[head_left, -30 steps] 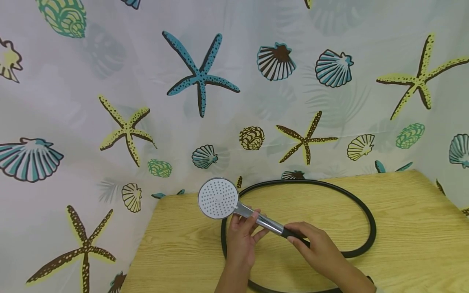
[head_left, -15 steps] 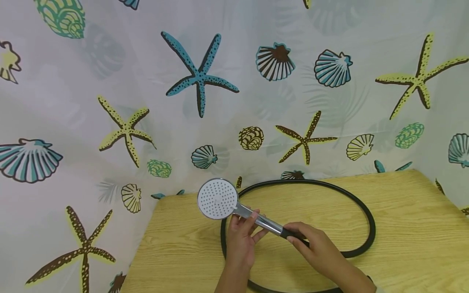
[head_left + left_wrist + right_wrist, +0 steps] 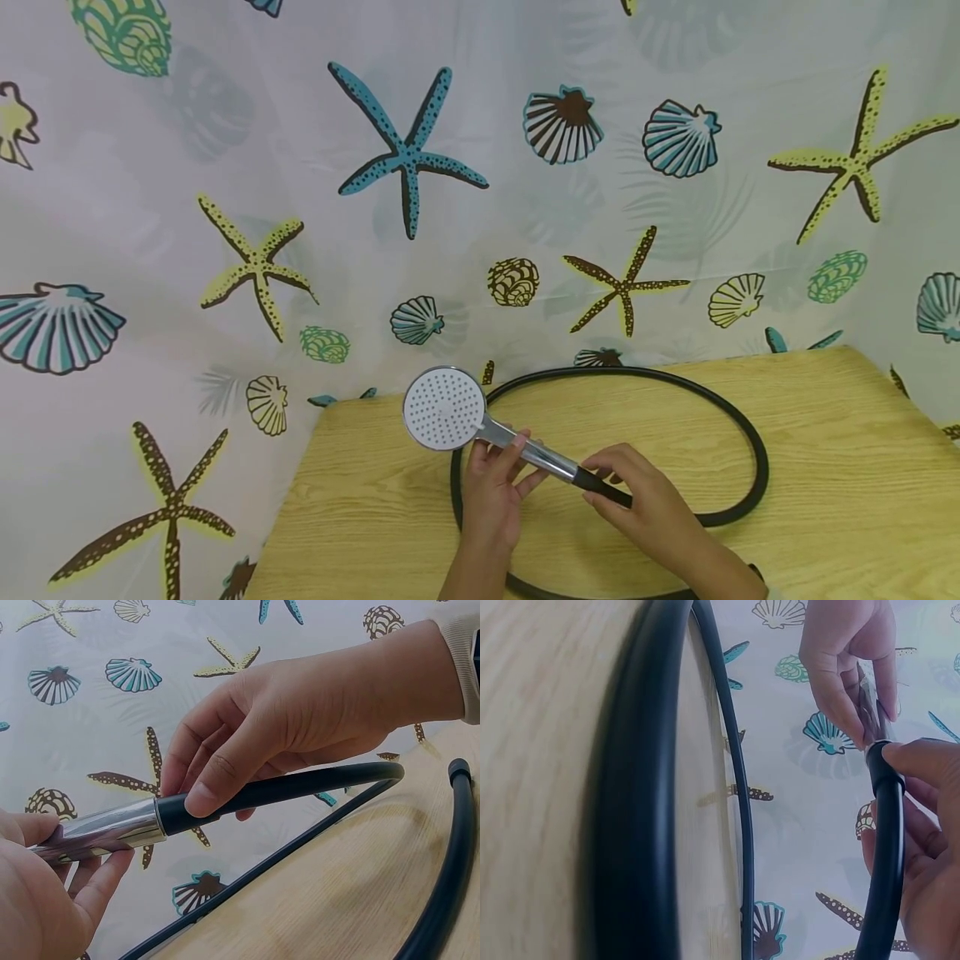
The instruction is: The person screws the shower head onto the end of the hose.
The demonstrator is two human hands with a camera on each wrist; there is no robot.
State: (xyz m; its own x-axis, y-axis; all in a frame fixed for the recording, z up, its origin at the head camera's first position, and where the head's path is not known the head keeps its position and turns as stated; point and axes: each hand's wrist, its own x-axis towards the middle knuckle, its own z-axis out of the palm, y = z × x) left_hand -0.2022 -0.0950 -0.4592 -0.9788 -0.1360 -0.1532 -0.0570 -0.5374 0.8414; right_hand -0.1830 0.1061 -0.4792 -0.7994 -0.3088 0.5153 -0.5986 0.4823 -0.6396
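Note:
A hand shower head (image 3: pixel 445 408) with a round white nozzle face and a chrome handle (image 3: pixel 551 460) is held above the table in the head view, tilted down to the right. My left hand (image 3: pixel 495 500) grips the chrome handle just below the head. A black hose (image 3: pixel 300 787) runs from the handle's lower end, its thicker collar (image 3: pixel 180 814) right against the chrome. At that collar is my right hand (image 3: pixel 648 500). Its thumb (image 3: pixel 210 791) lies on the near side, with the fingers (image 3: pixel 922 832) bent around the far side.
The hose's long loop (image 3: pixel 761 450) lies on the wood-grain table (image 3: pixel 360 483). Its free end (image 3: pixel 459 769) shows at the right in the left wrist view. A curtain (image 3: pixel 480 208) printed with shells and starfish hangs behind the table.
My right hand's fingers and thumb have shifted and spread around the collar, baring more of the black hose between them. The left hand and shower head stay nearly still.

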